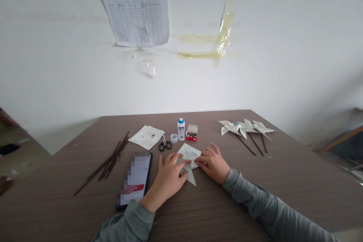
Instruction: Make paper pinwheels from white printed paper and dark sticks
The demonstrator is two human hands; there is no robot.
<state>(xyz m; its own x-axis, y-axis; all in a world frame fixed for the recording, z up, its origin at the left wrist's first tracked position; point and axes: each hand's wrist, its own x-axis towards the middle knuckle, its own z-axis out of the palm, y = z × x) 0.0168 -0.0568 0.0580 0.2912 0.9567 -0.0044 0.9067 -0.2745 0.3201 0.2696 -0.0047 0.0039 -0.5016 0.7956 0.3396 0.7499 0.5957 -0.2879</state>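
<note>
A square of printed paper (185, 152), cut and partly folded, lies on the table in front of me, one pointed flap towards me. My left hand (169, 176) rests over its left side, fingers spread, with thumb and index finger pressing on the paper near the middle. From the right, my right hand (213, 164) pinches a folded part of the same paper near its centre. The fingertips hide the exact fold. Just beyond the paper stand a white glue bottle (181, 130) with a blue cap and a small red box (192, 133) of tiny pieces.
Black-handled scissors (165, 144) and a small clear cup (174, 138) lie near stacked paper sheets (146, 137). Dark thin sticks (109, 160) and a phone (135, 181) are on the left. Several paper pinwheels (244, 127) on sticks lie at the right. Behind the table (283, 181) rises a wall.
</note>
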